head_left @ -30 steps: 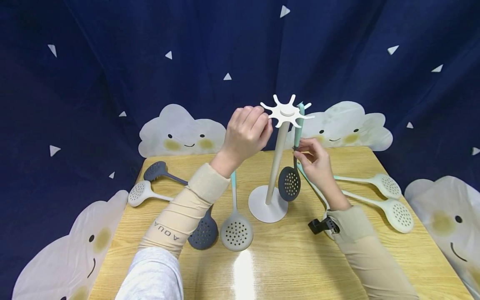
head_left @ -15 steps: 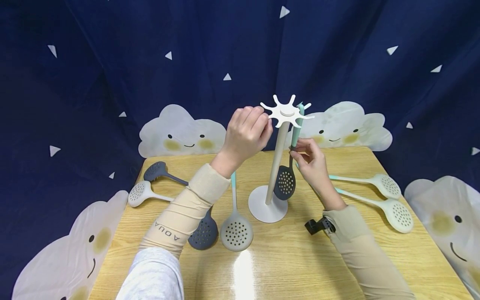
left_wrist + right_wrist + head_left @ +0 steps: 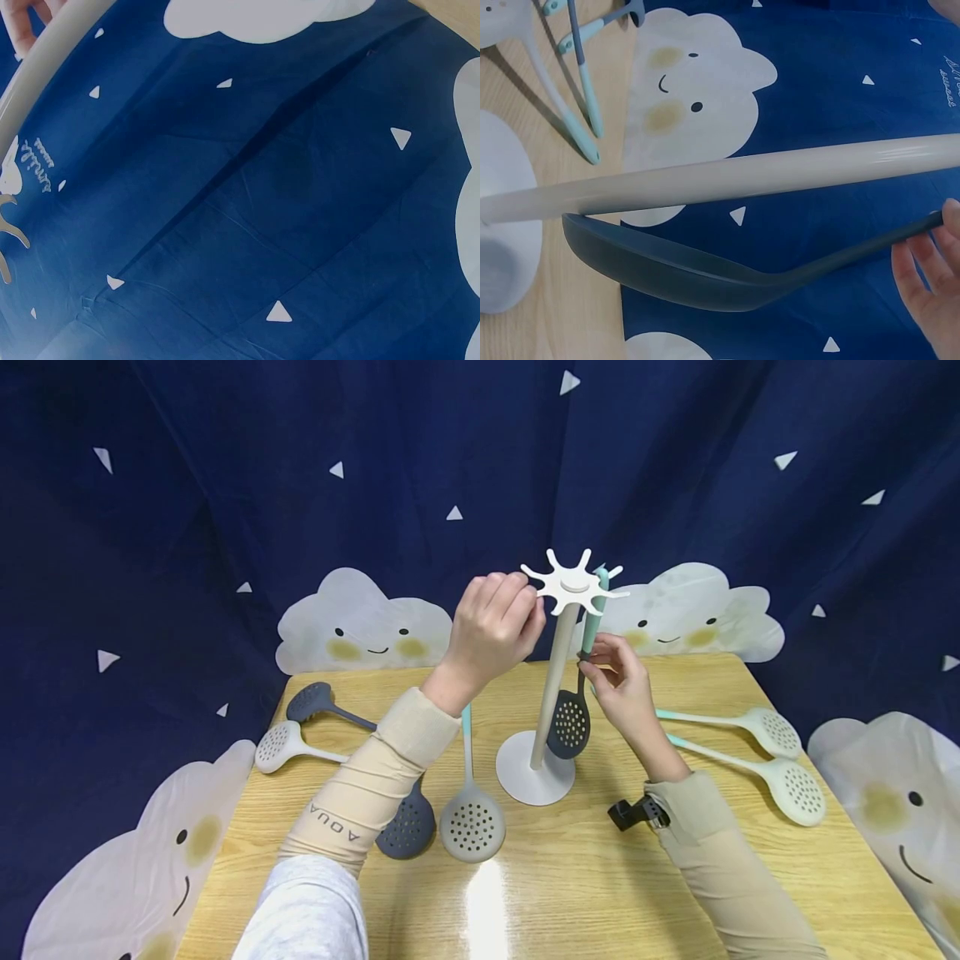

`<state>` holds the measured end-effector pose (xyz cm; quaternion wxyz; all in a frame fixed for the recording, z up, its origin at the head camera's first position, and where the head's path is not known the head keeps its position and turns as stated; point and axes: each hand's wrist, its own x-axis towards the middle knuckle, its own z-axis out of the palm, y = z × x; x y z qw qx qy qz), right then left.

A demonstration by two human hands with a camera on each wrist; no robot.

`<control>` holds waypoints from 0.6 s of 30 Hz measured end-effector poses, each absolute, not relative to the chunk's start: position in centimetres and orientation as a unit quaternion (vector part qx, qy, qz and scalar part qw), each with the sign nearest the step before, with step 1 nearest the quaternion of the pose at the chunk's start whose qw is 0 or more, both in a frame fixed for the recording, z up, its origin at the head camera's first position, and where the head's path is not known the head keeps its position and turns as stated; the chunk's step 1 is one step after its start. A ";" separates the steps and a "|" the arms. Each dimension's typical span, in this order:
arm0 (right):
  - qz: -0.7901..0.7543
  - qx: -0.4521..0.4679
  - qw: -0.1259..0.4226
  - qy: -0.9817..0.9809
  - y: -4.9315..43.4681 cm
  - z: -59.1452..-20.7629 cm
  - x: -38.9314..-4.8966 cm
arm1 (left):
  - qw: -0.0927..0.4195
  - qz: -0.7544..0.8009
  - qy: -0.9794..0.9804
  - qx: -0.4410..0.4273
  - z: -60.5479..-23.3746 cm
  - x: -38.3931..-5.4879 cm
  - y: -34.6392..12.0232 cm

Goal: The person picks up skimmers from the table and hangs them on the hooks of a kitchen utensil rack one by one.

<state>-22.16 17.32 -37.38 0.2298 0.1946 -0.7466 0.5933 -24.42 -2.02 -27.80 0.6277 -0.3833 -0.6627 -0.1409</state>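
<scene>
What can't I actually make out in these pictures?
Head view: exactly how the left hand grips the white rack; its curled fingers hide their own tips.
Head view: whether the held dark skimmer is hooked onto a prong; too small to tell.
Head view: the utensil with a mint tip; the right hand and forearm hide the rest.
Right wrist view: the held skimmer's mint handle, cut off by the right edge.

left fingers [image 3: 517,608] curled, right fingers [image 3: 619,648] lower
</scene>
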 end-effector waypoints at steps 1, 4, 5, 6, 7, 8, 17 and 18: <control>0.594 0.194 0.228 -0.747 17.3 -37.4 -22.2 | 0.628 -0.141 -0.662 -0.383 -27.8 -24.4 -2.0; 0.597 0.189 0.220 -0.748 17.4 -37.3 -22.1 | 0.628 -0.142 -0.662 -0.384 -27.8 -24.4 -2.0; 0.596 0.189 0.216 -0.750 17.4 -37.2 -22.1 | 0.628 -0.142 -0.661 -0.385 -27.8 -24.5 -2.0; 0.596 0.189 0.212 -0.751 17.4 -37.2 -22.1 | 0.629 -0.142 -0.661 -0.385 -27.8 -24.5 -2.0; 0.596 0.191 0.208 -0.751 17.4 -37.1 -22.0 | 0.629 -0.142 -0.661 -0.385 -27.8 -24.5 -2.0; 0.596 0.195 0.204 -0.752 17.5 -36.9 -21.9 | 0.629 -0.142 -0.660 -0.385 -27.8 -24.5 -2.0; 0.596 0.194 0.273 -0.730 18.1 -36.7 -22.4 | 0.629 -0.144 -0.658 -0.388 -27.8 -24.5 -2.0; 0.584 0.181 0.294 -0.735 18.4 -37.3 -22.9 | 0.630 -0.144 -0.657 -0.388 -27.8 -24.5 -2.0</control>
